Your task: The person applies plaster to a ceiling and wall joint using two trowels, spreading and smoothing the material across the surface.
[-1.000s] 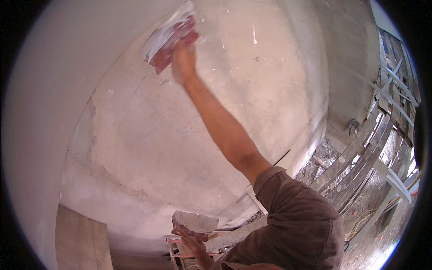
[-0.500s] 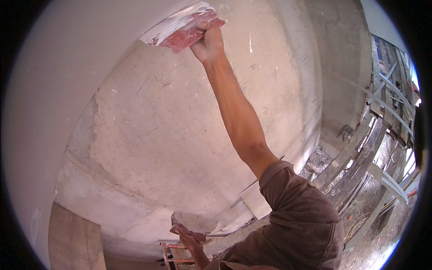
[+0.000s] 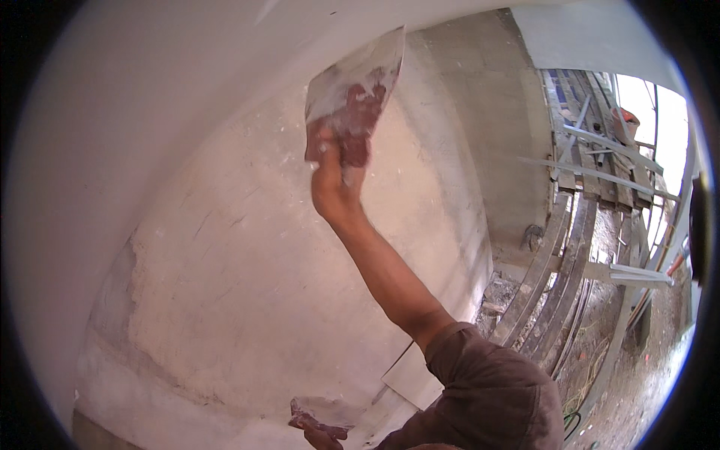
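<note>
And round comes the broad spreader (image 3: 354,109), top centre of the frame: half a second ago its long edge slanted along the upper left, now it stands steeper, one corner pointing up and right, and the right hand (image 3: 337,187) gripping its dark red back sits lower in the frame, though the view itself has swung too. That looks like the tool changing angle in mid-stroke, up by the bend where the wall (image 3: 247,300) meets the smooth pale surface (image 3: 112,135); the blur won't let me call whether the edge is touching. Down at bottom centre, the left hand (image 3: 324,440), cut by the lower edge, holds a second spreader (image 3: 324,412), which has dropped lower in the picture, its pale blade smeared dark red. To the surface, then: beige and mottled through the middle, fine cracks left of centre, a ragged grey border at the far left. The brown sleeve (image 3: 491,371) fills the lower right. Beyond it, a grey wall section (image 3: 487,112) at upper right, long planks (image 3: 551,281) bowed by the lens, pale strips (image 3: 616,144) lying across, and an orange bucket (image 3: 626,124) at upper right, clearer now than a moment back.
</note>
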Motion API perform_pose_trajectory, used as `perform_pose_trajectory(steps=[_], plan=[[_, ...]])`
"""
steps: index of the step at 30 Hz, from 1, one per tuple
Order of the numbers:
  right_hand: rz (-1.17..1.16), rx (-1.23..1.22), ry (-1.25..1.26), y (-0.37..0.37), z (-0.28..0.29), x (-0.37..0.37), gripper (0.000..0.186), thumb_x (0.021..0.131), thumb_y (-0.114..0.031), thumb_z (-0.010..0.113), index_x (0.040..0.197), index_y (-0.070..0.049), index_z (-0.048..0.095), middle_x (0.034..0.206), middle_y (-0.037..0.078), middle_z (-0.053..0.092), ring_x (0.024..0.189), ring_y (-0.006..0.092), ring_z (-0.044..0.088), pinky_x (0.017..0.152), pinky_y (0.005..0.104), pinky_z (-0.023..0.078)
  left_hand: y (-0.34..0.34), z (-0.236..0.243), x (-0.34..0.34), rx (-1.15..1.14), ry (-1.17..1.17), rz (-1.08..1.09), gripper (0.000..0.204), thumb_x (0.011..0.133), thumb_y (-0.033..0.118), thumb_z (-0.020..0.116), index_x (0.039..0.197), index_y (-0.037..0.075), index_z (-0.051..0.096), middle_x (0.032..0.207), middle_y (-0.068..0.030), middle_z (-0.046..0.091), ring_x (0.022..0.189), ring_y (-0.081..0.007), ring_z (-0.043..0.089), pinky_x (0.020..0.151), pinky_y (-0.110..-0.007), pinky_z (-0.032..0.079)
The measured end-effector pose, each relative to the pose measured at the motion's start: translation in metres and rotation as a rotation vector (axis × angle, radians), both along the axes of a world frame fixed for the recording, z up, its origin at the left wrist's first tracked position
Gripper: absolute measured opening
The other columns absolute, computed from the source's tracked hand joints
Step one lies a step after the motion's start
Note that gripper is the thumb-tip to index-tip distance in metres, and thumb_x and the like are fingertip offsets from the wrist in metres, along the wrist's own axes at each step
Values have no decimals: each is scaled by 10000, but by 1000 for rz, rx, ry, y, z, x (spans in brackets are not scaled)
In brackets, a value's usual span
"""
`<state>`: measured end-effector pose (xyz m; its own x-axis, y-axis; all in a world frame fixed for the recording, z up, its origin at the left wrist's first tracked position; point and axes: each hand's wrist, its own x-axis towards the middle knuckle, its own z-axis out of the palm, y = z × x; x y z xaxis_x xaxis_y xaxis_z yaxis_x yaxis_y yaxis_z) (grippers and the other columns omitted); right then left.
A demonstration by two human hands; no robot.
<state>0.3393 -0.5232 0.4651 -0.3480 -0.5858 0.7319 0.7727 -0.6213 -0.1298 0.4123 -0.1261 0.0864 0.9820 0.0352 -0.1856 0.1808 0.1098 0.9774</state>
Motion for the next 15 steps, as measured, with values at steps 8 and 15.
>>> perform_pose_trajectory(steps=[8,15], plan=[[-763,-84,-374,-13,94,22,849,752,178,418,1519,57,73,1577,283,61,1472,432,74,1189,495,121,-8,1,8,2,-21,-111,766,950,634,419,1445,51,368,1407,-143,435,1194,-273,496,829,-376,500],[-677,-155,-248,-10,83,66,771,809,124,457,1509,50,142,1557,292,133,1467,435,114,1183,505,139,-1,3,7,-3,-31,-145,763,955,630,412,1447,49,362,1412,-152,430,1201,-278,496,838,-379,499]])
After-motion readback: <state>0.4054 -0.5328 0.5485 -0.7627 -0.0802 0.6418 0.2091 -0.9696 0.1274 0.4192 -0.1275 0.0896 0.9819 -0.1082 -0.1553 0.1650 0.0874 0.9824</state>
